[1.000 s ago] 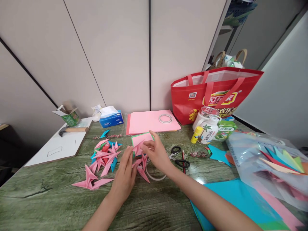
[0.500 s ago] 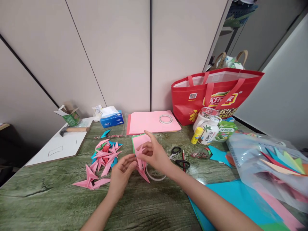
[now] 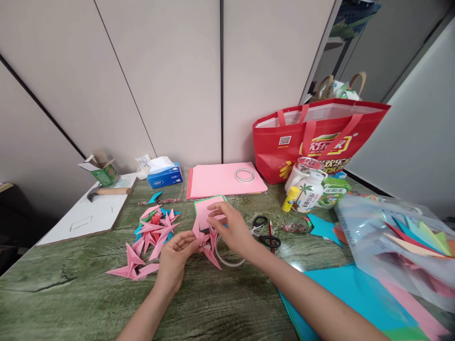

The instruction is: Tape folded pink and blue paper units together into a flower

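Observation:
My left hand (image 3: 178,255) is closed in a pinch on a folded pink paper piece (image 3: 199,240) with pointed ends. My right hand (image 3: 232,229) hovers just to the right of it, fingers loosely bent and apart, with nothing visible in them. Beneath that hand lies a stack of small pink sheets (image 3: 203,208) with a green edge showing. More folded pink paper points (image 3: 212,259) rest on the table between my hands. To the left is a pile of pink, red and blue folded paper stars (image 3: 156,229), and a separate pink star (image 3: 130,265) sits nearer me.
A tape ring (image 3: 231,263) and black-handled scissors (image 3: 261,231) lie by my right wrist. Behind are large pink sheets (image 3: 220,180), a tissue box (image 3: 165,177) and a red bag (image 3: 273,156). A yellow glue stick (image 3: 290,199) and blue sheets (image 3: 327,293) are at right; a hammer (image 3: 110,191) is at left.
My right hand has let go of the folded pink piece and drawn slightly away up and right. The left hand keeps hold of the piece, which has tilted.

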Demonstrator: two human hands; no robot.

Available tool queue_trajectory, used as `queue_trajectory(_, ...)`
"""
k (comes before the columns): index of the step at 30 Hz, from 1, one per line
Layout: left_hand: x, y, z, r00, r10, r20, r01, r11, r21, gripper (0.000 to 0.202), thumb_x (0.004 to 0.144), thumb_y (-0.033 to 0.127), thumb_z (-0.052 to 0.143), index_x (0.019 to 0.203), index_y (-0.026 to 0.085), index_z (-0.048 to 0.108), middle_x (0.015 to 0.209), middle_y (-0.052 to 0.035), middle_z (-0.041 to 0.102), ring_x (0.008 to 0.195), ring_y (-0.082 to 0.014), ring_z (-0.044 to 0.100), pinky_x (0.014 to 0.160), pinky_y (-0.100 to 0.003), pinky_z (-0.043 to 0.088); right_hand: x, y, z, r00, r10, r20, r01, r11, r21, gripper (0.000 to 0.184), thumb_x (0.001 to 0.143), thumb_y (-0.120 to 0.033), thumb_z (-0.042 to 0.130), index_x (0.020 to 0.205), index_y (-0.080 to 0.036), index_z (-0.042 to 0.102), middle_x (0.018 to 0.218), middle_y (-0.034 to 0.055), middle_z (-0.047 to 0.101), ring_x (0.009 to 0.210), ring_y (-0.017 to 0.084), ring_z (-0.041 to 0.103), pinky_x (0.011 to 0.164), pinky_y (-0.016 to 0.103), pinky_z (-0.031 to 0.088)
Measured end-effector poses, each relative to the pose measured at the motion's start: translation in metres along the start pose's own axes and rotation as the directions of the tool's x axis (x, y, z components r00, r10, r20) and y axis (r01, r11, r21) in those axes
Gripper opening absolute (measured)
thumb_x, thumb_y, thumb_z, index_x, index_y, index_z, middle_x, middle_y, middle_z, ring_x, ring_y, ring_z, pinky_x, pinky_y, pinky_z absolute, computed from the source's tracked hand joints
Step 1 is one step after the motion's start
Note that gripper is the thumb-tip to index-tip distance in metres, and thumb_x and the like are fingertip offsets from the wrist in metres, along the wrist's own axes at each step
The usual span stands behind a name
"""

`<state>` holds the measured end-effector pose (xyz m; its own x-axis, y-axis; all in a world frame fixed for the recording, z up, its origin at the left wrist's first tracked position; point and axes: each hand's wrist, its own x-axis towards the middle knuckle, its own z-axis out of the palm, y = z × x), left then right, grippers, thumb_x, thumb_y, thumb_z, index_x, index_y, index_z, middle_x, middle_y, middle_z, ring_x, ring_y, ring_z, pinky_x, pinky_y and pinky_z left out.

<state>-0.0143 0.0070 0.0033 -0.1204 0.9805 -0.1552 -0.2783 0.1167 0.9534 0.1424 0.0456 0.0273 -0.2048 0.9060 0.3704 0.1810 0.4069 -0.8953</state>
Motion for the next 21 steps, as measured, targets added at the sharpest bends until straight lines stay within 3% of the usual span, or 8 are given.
queue_trajectory(2, 0.0009, 0.0001, -0.0008, 0.999, 0.000, -0.033, -0.001, 1.000, -0.018, 0.031, 0.050, 0.020, 0.079, 0.075, 0.012, 0.063, 0.062, -0.0003, 0.068, 0.059, -0.0163, 0.064, 0.059, -0.028, 0.054, 0.0015, 0.0000, -0.0017, 0.999, 0.018, 0.027, -0.017, 0.999, -0.032, 0.006, 0.080, -0.020, 0.051, 0.081, -0.017, 0.056, 0.085, 0.0038, 0.059, 0.077, 0.013, 0.056, 0.063, 0.024, 0.047)
queue_trajectory(4, 0.0008, 0.0007, -0.0005, 0.999, -0.003, -0.047, 0.002, 1.000, -0.024, 0.032, 0.049, 0.021, 0.080, 0.074, 0.012, 0.063, 0.062, -0.0006, 0.068, 0.058, -0.0157, 0.064, 0.058, -0.027, 0.054, 0.0020, 0.0004, -0.0020, 0.994, 0.056, 0.097, -0.053, 0.998, -0.037, 0.009, 0.080, -0.019, 0.051, 0.074, -0.017, 0.057, 0.075, 0.0017, 0.060, 0.072, 0.013, 0.056, 0.061, 0.023, 0.045)
queue_trajectory(8, -0.0005, 0.0028, 0.0017, 0.998, -0.024, -0.050, 0.023, 1.000, -0.015, 0.033, 0.047, 0.021, 0.081, 0.074, 0.011, 0.064, 0.062, -0.0014, 0.068, 0.056, -0.0140, 0.063, 0.054, -0.023, 0.052, 0.0007, 0.0002, -0.0001, 0.981, 0.076, 0.177, -0.062, 0.995, -0.081, 0.010, 0.079, -0.017, 0.051, 0.074, -0.016, 0.059, 0.073, 0.0008, 0.063, 0.068, 0.012, 0.056, 0.062, 0.022, 0.043)
queue_trajectory(21, -0.0025, 0.0029, 0.0043, 0.999, -0.035, -0.022, 0.035, 0.999, -0.013, 0.033, 0.046, 0.021, 0.081, 0.074, 0.011, 0.065, 0.064, -0.0014, 0.069, 0.054, -0.0117, 0.062, 0.053, -0.021, 0.052, -0.0014, -0.0016, 0.0008, 0.976, 0.086, 0.202, -0.062, 0.990, -0.124, 0.004, 0.073, -0.013, 0.058, 0.074, -0.015, 0.061, 0.072, 0.0012, 0.064, 0.066, 0.011, 0.057, 0.060, 0.021, 0.042)
